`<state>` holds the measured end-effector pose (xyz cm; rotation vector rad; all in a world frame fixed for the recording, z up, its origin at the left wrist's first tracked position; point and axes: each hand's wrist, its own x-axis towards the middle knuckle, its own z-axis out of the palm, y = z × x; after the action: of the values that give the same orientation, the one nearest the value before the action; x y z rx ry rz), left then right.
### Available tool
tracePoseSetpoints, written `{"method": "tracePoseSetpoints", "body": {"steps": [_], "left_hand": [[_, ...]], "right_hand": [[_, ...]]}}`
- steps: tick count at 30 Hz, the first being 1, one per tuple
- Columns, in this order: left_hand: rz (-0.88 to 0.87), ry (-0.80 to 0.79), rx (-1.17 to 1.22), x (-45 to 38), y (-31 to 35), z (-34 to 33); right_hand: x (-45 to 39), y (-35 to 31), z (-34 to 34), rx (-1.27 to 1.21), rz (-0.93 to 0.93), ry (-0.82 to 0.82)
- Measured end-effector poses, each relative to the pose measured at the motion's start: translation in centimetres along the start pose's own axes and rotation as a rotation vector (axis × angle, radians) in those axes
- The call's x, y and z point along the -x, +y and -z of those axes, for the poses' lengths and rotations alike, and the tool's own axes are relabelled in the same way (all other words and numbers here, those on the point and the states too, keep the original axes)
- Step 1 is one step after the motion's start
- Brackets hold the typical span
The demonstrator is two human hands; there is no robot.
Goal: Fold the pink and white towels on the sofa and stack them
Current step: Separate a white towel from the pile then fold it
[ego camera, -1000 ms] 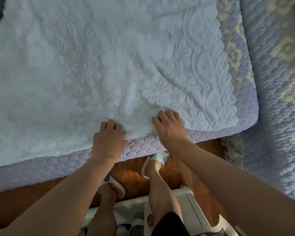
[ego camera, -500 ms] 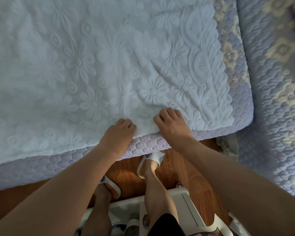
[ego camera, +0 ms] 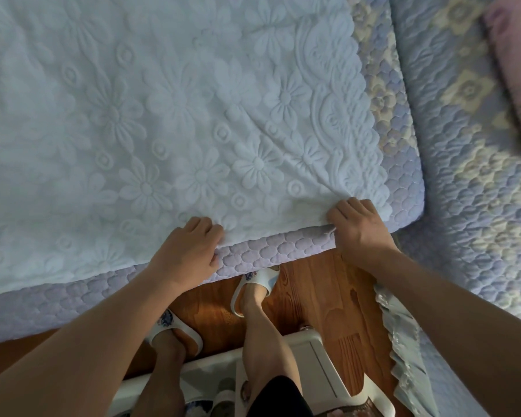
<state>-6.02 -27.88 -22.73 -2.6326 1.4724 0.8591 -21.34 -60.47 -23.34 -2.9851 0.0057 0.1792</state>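
A white towel [ego camera: 169,115] with a raised flower pattern lies spread flat over the sofa seat [ego camera: 403,164]. My left hand [ego camera: 190,251] grips its near edge at the middle, fingers curled over the hem. Further right, close to the towel's near right corner, my right hand [ego camera: 358,230] holds the same edge, which lifts slightly off the cushion there. A pink towel [ego camera: 515,76] shows partly at the far right, lying on the adjoining sofa section.
The sofa has a lilac quilted cover [ego camera: 478,221] with cream flowers. Below its front edge is a wooden floor [ego camera: 313,296], where my feet stand in white slippers [ego camera: 256,284]. A white low table [ego camera: 322,371] is right behind my legs.
My right hand slid right along the towel's near edge toward the corner. Both hands went from resting on the towel to curling round its hem, and the edge lifted a little.
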Motion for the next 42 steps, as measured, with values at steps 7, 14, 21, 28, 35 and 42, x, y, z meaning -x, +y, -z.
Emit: {"method": "tracePoseSetpoints", "body": {"steps": [7, 14, 21, 28, 35, 42], "left_hand": [[0.034, -0.017, -0.132, -0.8, 1.1, 0.0], [0.022, -0.038, -0.08, 0.3, 1.0, 0.7], [0.046, -0.242, -0.01, 0.6, 3.7, 1.2], [0.163, -0.625, 0.179, -10.8, 7.0, 12.2], [0.18, 0.064, 0.088, -31.1, 4.6, 23.3], [-0.084, 0.07, -0.557, -44.4, 2.6, 25.2]], "right_hand": [[1.2, 0.7, 2.2, -0.939, -1.498, 0.272], [0.5, 3.2, 2.7, -1.173, -1.56, -0.017], [0.1, 6.3, 4.0, -0.955, -1.56, -0.01], [-2.8, 8.4, 5.6, -1.029, -1.556, 0.015], [-2.7, 10.1, 3.8, -1.049, -1.49, -0.057], [-2.4, 10.9, 0.4, -0.987, -1.416, -0.041]]}}
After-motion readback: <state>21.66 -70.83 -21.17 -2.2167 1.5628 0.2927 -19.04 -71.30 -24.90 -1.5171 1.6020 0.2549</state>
